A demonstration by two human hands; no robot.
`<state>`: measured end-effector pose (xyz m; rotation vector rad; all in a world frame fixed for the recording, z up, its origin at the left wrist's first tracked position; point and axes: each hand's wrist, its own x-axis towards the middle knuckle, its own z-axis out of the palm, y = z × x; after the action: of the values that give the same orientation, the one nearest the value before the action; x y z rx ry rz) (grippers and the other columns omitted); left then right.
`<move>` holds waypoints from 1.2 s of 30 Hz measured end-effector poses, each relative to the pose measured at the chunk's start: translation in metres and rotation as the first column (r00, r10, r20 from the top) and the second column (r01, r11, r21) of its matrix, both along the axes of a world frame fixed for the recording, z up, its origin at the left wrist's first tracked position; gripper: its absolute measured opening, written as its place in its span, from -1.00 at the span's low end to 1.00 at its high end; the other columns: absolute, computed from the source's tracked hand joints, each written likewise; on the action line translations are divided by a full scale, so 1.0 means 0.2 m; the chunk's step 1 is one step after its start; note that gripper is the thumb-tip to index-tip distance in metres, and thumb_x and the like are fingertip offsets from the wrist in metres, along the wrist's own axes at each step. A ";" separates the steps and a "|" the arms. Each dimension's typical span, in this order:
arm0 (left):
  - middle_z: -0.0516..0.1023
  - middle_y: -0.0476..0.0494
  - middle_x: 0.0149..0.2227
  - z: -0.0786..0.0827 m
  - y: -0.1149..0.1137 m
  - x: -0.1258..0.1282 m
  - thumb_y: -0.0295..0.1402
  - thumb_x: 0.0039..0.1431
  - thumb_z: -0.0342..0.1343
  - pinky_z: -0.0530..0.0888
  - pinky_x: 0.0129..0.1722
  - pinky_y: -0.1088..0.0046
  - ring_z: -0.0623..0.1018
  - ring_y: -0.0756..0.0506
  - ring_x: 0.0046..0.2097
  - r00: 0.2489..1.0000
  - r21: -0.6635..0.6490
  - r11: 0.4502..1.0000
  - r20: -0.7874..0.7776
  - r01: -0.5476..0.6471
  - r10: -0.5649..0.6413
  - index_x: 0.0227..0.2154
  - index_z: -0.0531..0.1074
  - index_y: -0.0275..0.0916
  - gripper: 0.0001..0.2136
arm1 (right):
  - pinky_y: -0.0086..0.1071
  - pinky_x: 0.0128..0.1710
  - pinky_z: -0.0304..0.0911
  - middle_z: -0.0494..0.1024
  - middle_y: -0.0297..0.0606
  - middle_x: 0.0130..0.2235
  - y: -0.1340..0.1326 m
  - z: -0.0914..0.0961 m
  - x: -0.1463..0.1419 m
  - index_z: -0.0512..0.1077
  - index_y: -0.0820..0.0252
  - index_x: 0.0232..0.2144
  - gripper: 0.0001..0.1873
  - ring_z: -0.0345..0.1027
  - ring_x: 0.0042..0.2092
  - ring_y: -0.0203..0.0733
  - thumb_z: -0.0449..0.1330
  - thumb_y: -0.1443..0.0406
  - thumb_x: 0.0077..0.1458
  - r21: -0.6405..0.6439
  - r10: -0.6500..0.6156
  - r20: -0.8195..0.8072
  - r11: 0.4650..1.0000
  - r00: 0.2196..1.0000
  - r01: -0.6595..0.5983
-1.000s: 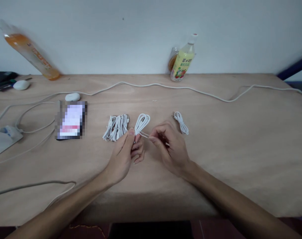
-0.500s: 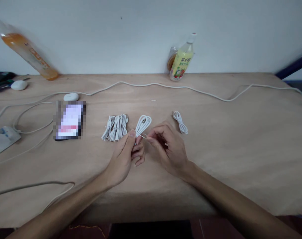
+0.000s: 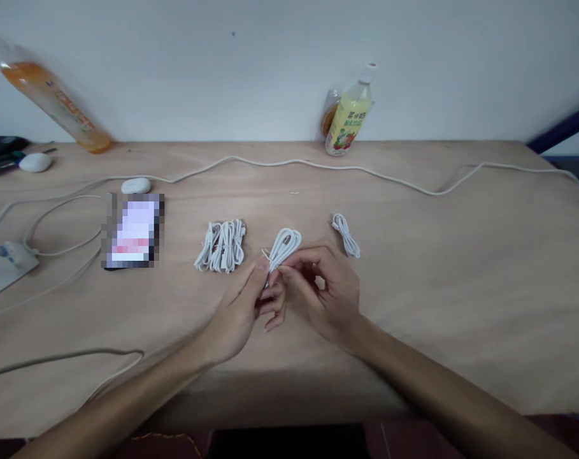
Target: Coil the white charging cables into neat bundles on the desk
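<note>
- The left hand (image 3: pixel 241 310) grasps a coiled white cable (image 3: pixel 280 250), pinching its lower end between thumb and fingers; the grip probably sits there to keep the loops gathered while their upper bend stands free.
- The right hand (image 3: pixel 339 296) is curled, its thumb and index finger meeting at the coil's right side; I cannot tell whether they pinch the cable, an end of the thin tie or merely touch.
- A thin white tie (image 3: pixel 265 253) pokes out on the coil's left, beside the left thumb, presumably because it passes round the strands.
- The held coil is raised in front of the person, between the 2 hands, likely so that the fingers can work around it.
- Left of it, a row of bundled white cables (image 3: pixel 227 245) lies close together on the wooden table (image 3: pixel 442 274), seemingly grouped as alike pieces.
- To the right, 1 separate cable bundle (image 3: pixel 349 240) lies apart, just beyond the right hand and perhaps within easy reach.
- The smartphone (image 3: pixel 134 229) and white earbud case (image 3: pixel 135 185) sit farther left, outside the space around the hands.
</note>
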<state>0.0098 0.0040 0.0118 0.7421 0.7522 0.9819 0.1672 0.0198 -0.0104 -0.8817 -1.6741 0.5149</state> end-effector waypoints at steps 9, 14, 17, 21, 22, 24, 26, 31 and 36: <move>0.10 0.17 -0.52 -0.02 0.01 -0.03 0.07 0.36 0.29 0.27 -0.64 0.61 0.10 0.06 -0.54 0.997 -0.003 0.997 0.016 0.071 -0.071 -0.43 0.30 -0.17 -0.53 | -0.46 -0.56 0.23 0.47 -0.44 -0.29 0.01 -0.01 -0.04 0.38 0.04 -0.22 -0.73 0.32 -0.43 -0.33 0.43 0.33 0.21 -0.291 -0.049 -0.248 0.956 0.967 -0.026; 0.05 0.17 -0.53 0.00 0.03 -0.04 0.05 0.38 0.25 0.22 -0.66 0.61 0.05 0.06 -0.56 0.991 -0.047 0.990 0.016 0.130 -0.130 -0.45 0.29 -0.16 -0.54 | -0.42 -0.59 0.28 0.55 -0.20 0.08 0.03 0.01 0.00 0.33 -0.03 0.17 -0.45 0.42 -0.33 -0.27 0.41 0.32 0.21 -0.312 0.020 -0.236 0.945 0.971 -0.095; 0.05 0.18 -0.54 0.01 0.03 -0.05 0.05 0.38 0.25 0.21 -0.66 0.62 0.03 0.07 -0.57 0.986 -0.080 0.982 0.017 0.169 -0.169 -0.47 0.28 -0.17 -0.53 | -0.42 -0.55 0.30 0.50 -0.15 0.19 0.04 0.03 0.03 0.36 -0.05 0.24 -0.43 0.47 -0.22 -0.22 0.38 0.35 0.25 -0.277 0.119 -0.179 0.946 0.977 -0.166; 0.04 0.19 -0.54 0.01 0.03 -0.05 0.07 0.32 0.30 0.20 -0.65 0.63 0.00 0.09 -0.56 0.983 -0.125 0.975 0.020 0.183 -0.182 -0.48 0.26 -0.17 -0.51 | -0.41 -0.52 0.32 0.57 -0.26 -0.02 0.05 0.03 0.05 0.46 -0.01 0.12 -0.62 0.39 -0.33 -0.27 0.34 0.35 0.31 -0.267 0.203 -0.131 0.935 0.970 -0.232; 0.05 0.18 -0.54 0.01 0.03 -0.05 0.07 0.30 0.31 0.20 -0.65 0.63 0.00 0.09 -0.56 0.985 -0.138 0.975 0.015 0.175 -0.174 -0.48 0.26 -0.17 -0.50 | -0.42 -0.52 0.31 0.57 -0.28 -0.05 0.05 0.03 0.04 0.46 0.00 0.11 -0.64 0.35 -0.36 -0.29 0.35 0.35 0.31 -0.269 0.200 -0.144 0.935 0.969 -0.232; 0.07 0.18 -0.53 0.02 0.04 -0.05 0.10 0.25 0.35 0.22 -0.64 0.62 0.02 0.09 -0.55 0.987 -0.161 0.974 0.011 0.158 -0.158 -0.48 0.26 -0.17 -0.49 | -0.42 -0.54 0.29 0.55 -0.31 -0.07 0.05 0.02 0.04 0.46 0.01 0.09 -0.64 0.29 -0.41 -0.34 0.36 0.36 0.29 -0.270 0.184 -0.175 0.936 0.967 -0.226; 0.09 0.18 -0.53 0.02 0.04 -0.04 0.14 0.19 0.38 0.24 -0.62 0.62 0.05 0.09 -0.55 0.988 -0.171 0.973 0.021 0.157 -0.156 -0.46 0.28 -0.17 -0.47 | -0.43 -0.53 0.28 0.53 -0.34 -0.09 0.05 0.01 0.03 0.45 0.02 0.07 -0.65 0.28 -0.42 -0.36 0.36 0.37 0.28 -0.271 0.176 -0.198 0.936 0.964 -0.226; 0.10 0.20 -0.53 0.02 0.03 -0.04 0.19 0.13 0.43 0.23 -0.63 0.62 0.06 0.08 -0.55 0.988 -0.130 0.980 0.018 0.152 -0.151 -0.41 0.31 -0.17 -0.44 | -0.46 -0.54 0.23 0.47 -0.39 -0.16 0.04 0.01 0.02 0.45 0.01 0.04 -0.65 0.24 -0.43 -0.38 0.38 0.38 0.27 -0.272 0.165 -0.228 0.935 0.960 -0.226; 0.12 0.17 -0.51 0.01 0.01 -0.04 0.11 0.29 0.35 0.26 -0.63 0.63 0.12 0.08 -0.54 0.987 -0.068 0.985 0.002 0.158 -0.158 -0.41 0.30 -0.18 -0.49 | -0.47 -0.55 0.21 0.45 -0.39 -0.18 0.03 0.01 0.02 0.45 -0.01 0.03 -0.65 0.25 -0.42 -0.37 0.41 0.37 0.26 -0.268 0.167 -0.246 0.935 0.955 -0.233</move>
<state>0.0019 0.0067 0.0139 0.7331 0.7152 0.8079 0.1716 0.0265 -0.0081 -0.8331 -1.5127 0.9888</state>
